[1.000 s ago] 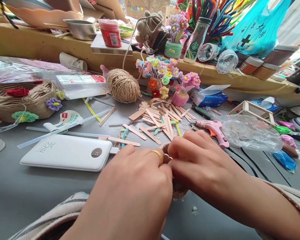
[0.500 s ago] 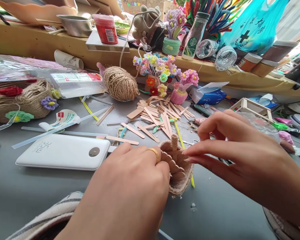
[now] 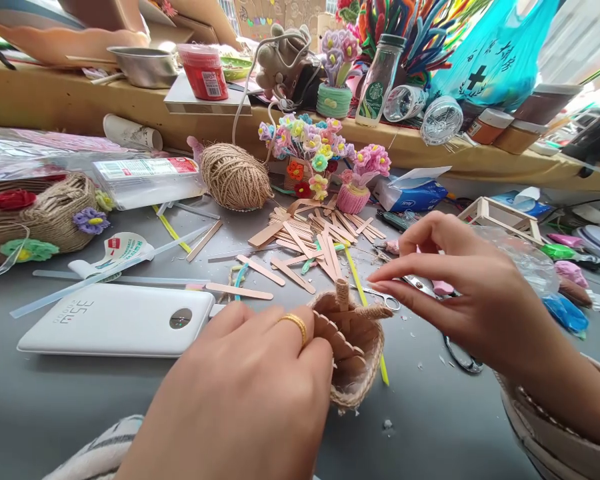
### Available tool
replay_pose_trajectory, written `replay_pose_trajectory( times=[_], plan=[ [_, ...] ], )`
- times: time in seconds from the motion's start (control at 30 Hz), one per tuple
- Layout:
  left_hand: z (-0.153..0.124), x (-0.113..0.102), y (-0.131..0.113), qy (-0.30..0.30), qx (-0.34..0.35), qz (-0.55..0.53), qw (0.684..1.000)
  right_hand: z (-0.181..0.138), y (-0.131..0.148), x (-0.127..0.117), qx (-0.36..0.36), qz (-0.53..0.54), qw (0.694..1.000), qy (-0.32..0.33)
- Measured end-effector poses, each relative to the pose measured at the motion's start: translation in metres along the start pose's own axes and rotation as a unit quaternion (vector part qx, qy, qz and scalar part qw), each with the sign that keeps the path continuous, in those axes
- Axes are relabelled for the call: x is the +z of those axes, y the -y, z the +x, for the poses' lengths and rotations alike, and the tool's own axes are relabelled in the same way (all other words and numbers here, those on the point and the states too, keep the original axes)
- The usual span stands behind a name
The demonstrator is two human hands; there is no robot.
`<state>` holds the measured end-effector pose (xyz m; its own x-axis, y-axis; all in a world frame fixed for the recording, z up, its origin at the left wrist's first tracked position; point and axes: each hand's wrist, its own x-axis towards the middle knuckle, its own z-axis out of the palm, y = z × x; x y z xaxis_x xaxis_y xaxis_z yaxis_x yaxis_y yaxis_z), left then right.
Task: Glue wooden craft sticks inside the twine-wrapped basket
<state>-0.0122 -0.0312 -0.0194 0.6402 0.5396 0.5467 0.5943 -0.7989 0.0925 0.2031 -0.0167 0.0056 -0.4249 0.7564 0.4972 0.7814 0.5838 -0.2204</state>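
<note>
A small basket (image 3: 357,357), made of craft sticks with a twine-wrapped rim, sits in front of me. My left hand (image 3: 260,380) is closed around its left side; most of those fingertips are hidden. Two short twine-wrapped pegs rise from the basket: one peg (image 3: 342,295) stands upright at the back, the other peg (image 3: 375,311) points right across the rim. Just above and right of the basket hovers my right hand (image 3: 460,287), thumb and forefinger pinched together, apart from the pegs. Whether anything thin is between those fingertips does not show.
A pile of craft sticks (image 3: 300,233) lies beyond the basket, with a twine ball (image 3: 236,177) behind. Scissors (image 3: 387,300) lie under the right hand. A white power bank (image 3: 115,320) lies left. Bottles, jars and pipe-cleaner flowers (image 3: 310,143) line the back.
My right hand has drawn off the basket slightly to the right and up, uncovering the right-pointing peg. My left hand keeps its hold. The whole view has shifted a little.
</note>
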Motion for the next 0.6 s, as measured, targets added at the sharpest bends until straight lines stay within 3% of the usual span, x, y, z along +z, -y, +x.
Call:
replay_pose_trajectory(
  times=[0.2, 0.4, 0.6],
  plan=[
    [-0.008, 0.005, -0.002, -0.029, 0.006, 0.027, 0.999, 0.001, -0.007, 0.012, 0.006, 0.011, 1.000, 0.004],
    [0.001, -0.012, -0.012, 0.122, -0.080, 0.052, 0.988, 0.005, -0.026, 0.027, 0.031, -0.024, 0.999, 0.031],
    [-0.002, -0.015, -0.008, 0.127, -0.075, 0.050, 0.988, 0.014, -0.045, 0.049, 0.114, -0.054, 0.981, 0.148]
  ],
)
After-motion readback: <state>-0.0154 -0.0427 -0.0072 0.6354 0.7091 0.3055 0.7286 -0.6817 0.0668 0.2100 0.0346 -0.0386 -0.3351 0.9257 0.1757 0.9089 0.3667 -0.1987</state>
